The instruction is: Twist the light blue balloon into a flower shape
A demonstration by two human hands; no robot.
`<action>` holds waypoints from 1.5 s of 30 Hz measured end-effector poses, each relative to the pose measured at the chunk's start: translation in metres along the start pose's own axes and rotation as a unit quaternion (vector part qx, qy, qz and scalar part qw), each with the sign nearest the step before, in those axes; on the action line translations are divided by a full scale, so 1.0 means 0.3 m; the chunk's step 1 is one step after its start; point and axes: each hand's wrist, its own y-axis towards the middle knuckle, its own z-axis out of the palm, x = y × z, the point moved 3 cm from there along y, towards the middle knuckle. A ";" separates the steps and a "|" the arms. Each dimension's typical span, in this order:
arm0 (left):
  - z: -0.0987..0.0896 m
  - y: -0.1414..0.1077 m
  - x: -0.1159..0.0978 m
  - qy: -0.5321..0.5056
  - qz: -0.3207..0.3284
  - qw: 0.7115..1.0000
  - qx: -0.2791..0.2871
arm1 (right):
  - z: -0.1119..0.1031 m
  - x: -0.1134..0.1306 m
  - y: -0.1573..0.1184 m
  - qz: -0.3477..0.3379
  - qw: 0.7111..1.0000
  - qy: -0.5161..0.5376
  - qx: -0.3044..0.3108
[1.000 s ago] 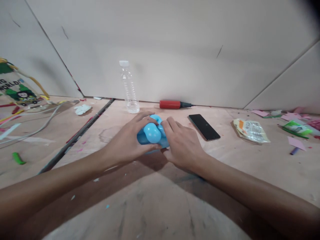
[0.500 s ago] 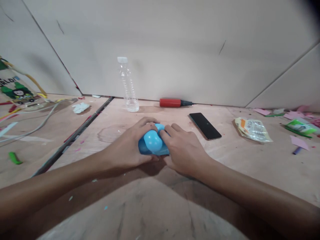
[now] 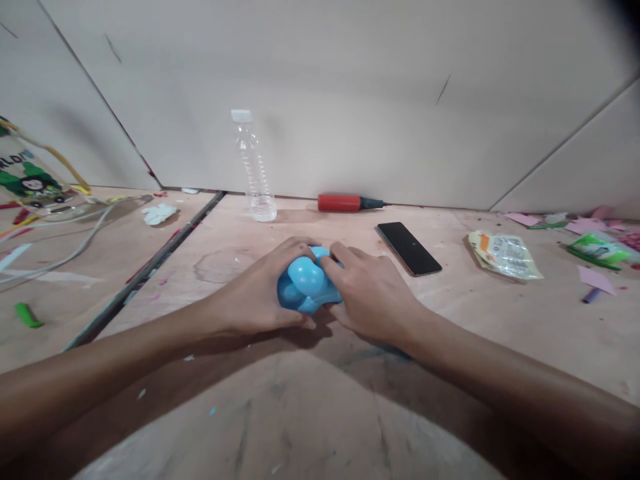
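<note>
A bunched blue balloon (image 3: 307,279) with several rounded lobes is held between both hands, low over the wooden surface near the middle of the view. My left hand (image 3: 265,287) curves around its left side, thumb underneath and fingers over the top. On the right, my right hand (image 3: 363,287) grips the balloon with bent fingers at its upper right. Parts of the balloon are hidden by the fingers of both hands.
A clear bottle (image 3: 257,177) stands by the wall. A red pump (image 3: 340,203) and a black phone (image 3: 409,249) lie beyond my hands. Right: a plastic packet (image 3: 505,255) and pink scraps (image 3: 597,279). Left: white cable (image 3: 90,243), crumpled tissue (image 3: 159,213), green piece (image 3: 27,315).
The balloon has changed shape between my hands, with more lobes showing at its lower left. My right hand's fingers have shifted slightly on it. The whole view has moved a little.
</note>
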 end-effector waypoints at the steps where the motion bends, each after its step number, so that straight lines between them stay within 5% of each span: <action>1: 0.000 -0.002 -0.002 0.001 0.007 1.000 0.005 | -0.003 -0.001 -0.001 0.002 1.000 0.001 0.005; 11: -0.032 0.003 -0.058 -0.009 0.039 0.999 0.010 | -0.072 -0.002 0.005 0.054 0.993 0.083 0.070; 19: -0.033 -0.009 -0.096 0.087 0.074 0.993 -0.017 | -0.073 -0.038 0.009 0.074 0.963 0.254 0.057; 29: 0.016 -0.031 -0.075 0.169 0.101 0.980 -0.011 | 0.055 -0.126 0.041 0.044 0.807 0.555 0.197; 35: 0.019 -0.032 -0.086 0.040 0.079 0.996 -0.025 | 0.070 -0.140 0.027 0.032 0.708 0.642 0.294; 37: 0.020 -0.026 -0.080 -0.033 0.040 0.999 -0.003 | 0.056 -0.134 0.027 0.029 0.723 0.623 0.298; 41: 0.017 -0.018 -0.078 -0.079 0.030 0.996 0.013 | 0.037 -0.123 0.040 0.010 0.803 0.542 0.246; 45: 0.012 -0.026 -0.094 -0.011 0.027 0.999 0.013 | 0.051 -0.103 0.043 0.050 0.780 0.575 0.243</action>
